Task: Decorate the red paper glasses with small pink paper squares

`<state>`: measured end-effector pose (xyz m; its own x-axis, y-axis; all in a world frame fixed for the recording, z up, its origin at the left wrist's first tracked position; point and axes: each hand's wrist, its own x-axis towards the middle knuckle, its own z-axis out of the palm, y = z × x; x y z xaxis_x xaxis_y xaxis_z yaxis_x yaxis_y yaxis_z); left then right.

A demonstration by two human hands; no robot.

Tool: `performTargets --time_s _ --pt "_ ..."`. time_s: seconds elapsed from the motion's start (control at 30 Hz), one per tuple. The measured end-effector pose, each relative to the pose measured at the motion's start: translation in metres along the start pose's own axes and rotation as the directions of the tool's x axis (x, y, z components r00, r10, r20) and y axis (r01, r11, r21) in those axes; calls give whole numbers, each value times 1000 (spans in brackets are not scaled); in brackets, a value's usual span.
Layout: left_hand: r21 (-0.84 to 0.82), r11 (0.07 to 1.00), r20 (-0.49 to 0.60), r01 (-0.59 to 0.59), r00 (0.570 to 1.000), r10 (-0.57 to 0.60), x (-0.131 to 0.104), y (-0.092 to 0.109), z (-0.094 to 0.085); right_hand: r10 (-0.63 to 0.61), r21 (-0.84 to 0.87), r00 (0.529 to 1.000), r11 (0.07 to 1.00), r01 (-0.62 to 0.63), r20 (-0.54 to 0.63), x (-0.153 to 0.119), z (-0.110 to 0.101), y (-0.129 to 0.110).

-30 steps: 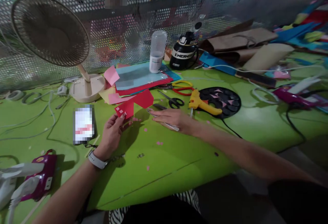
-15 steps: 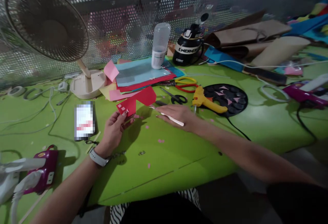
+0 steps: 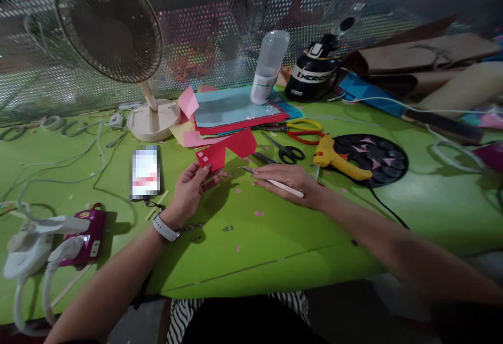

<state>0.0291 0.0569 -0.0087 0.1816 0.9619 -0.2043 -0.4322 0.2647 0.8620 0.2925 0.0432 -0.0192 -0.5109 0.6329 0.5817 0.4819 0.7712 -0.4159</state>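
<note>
In the head view my left hand [image 3: 192,189] pinches a folded piece of red paper [image 3: 214,156] by its lower left corner. A few small pale pink squares [image 3: 203,157] sit on that corner. My right hand [image 3: 293,180] is closed around slim tweezers [image 3: 286,187] with a pale handle. Their metal tip points left toward the red paper and stays apart from it. Tiny pink paper bits [image 3: 222,174] lie by my left fingertips, and more are scattered on the green table [image 3: 275,244]. Just beyond my right hand are black scissors [image 3: 288,151].
A yellow glue gun [image 3: 340,160] rests against a black round tray [image 3: 387,156] holding pink scraps. Behind are red-and-yellow-handled pliers [image 3: 304,131], paper sheets [image 3: 231,108], a clear bottle [image 3: 270,66] and a black jug [image 3: 312,76]. Leftward stand a fan [image 3: 153,118], phone [image 3: 145,173] and power strip [image 3: 84,236].
The whole view has shifted, so things appear farther right. The tweezers' tip is now a little farther from the red paper. Both hands keep their holds.
</note>
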Motion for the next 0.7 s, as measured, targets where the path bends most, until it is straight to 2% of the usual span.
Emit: performTargets --time_s 0.07,0.13,0.27,0.37,0.43,0.53,0.63,0.7 --pt "-4 1000 8 -19 1000 19 1 -1 -2 -1 -19 1000 1000 0 -29 0 -4 0" --pt "-7 999 7 -34 999 34 3 -1 -3 0 -34 1000 999 0 0 -1 -8 0" --pt "6 1000 -22 -26 999 26 4 0 -2 31 -108 970 994 -5 241 -3 -9 7" --pt "17 1000 -24 -19 1000 19 4 1 0 125 -242 934 969 -44 334 -2 -10 11" --pt "21 1000 -15 -21 1000 21 4 1 0 183 -316 932 945 -80 314 -2 -19 14" --pt "29 999 0 -28 1000 28 5 1 -2 294 -427 939 883 -196 177 -11 -52 24" --pt "26 999 -7 -41 999 41 6 1 -3 468 -603 884 712 -361 23 -31 -90 42" --pt "22 999 -13 -45 999 45 7 0 -4 528 -658 849 632 -410 -23 -46 -105 55"
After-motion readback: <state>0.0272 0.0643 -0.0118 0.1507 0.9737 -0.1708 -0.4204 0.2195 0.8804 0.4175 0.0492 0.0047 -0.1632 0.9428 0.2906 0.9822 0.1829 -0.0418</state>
